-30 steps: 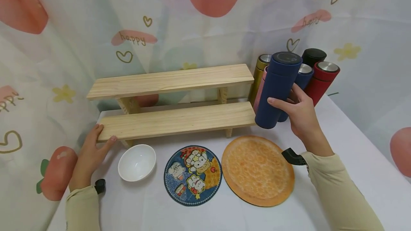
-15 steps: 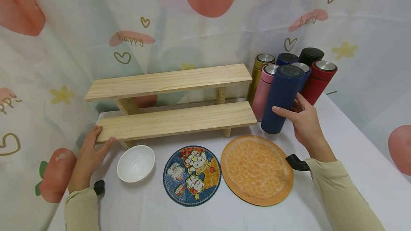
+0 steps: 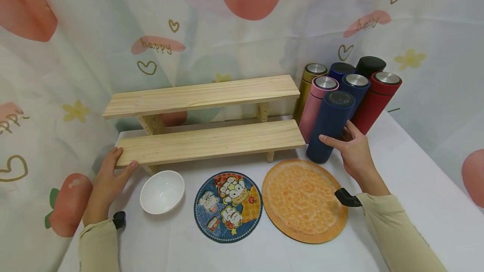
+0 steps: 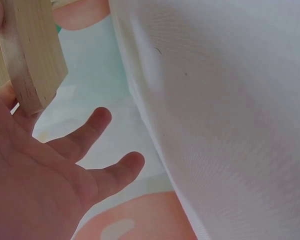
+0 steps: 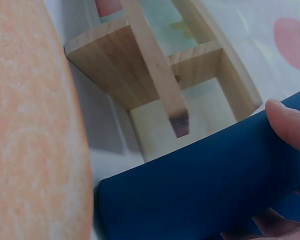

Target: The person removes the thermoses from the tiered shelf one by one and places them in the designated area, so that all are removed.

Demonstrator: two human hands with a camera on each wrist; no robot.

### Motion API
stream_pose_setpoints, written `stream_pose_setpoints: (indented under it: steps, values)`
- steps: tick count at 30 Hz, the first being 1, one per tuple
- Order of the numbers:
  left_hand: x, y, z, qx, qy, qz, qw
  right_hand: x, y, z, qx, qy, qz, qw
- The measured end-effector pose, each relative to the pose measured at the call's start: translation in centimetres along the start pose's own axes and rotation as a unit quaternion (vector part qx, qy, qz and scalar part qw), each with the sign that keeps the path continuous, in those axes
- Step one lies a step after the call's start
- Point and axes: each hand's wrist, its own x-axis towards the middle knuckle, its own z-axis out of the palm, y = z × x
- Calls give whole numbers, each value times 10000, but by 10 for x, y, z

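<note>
My right hand [image 3: 357,154] grips a dark blue thermos [image 3: 329,129] from its right side, thumb across the front. The thermos stands nearly upright before the other bottles, its base at or just above the tabletop; which one I cannot tell. Filling the lower part of the right wrist view, the same thermos [image 5: 190,195] lies close to the orange mat's edge. At the far left, my left hand [image 3: 107,184] holds the end of the lower board of a two-tier wooden shelf [image 3: 211,139] between thumb and finger. Two other fingers [image 4: 117,175] stick out free in the left wrist view.
Behind the held thermos cluster a pink bottle [image 3: 315,106], a gold bottle [image 3: 305,91], a red bottle [image 3: 378,104], a black one [image 3: 370,66] and blue ones. A white bowl [image 3: 162,192], a cartoon mat [image 3: 228,207] and an orange round mat [image 3: 304,200] lie in front.
My right hand has brought the blue thermos downward and toward me, uncovering the pink bottle and blue bottles behind it. The left hand stays on the shelf end.
</note>
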Motion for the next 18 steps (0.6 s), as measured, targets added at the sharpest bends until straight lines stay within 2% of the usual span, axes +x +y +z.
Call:
stream_pose_setpoints:
  steps: [4, 8, 14, 18]
  values:
    - [-1, 0, 1, 24, -6, 14, 10000, -1, 5, -1, 223, 13, 22, 9997]
    - [-1, 0, 2, 66, 34, 50, 10000, 0, 10, -1, 208, -3, -10, 9998]
    - [0, 2, 3, 125, 89, 124, 9998, 3, 11, 0, -195, -185, 64, 9996]
    - [0, 5, 2, 329, 265, 200, 9989, 4, 7, 2, -899, -244, 25, 9957]
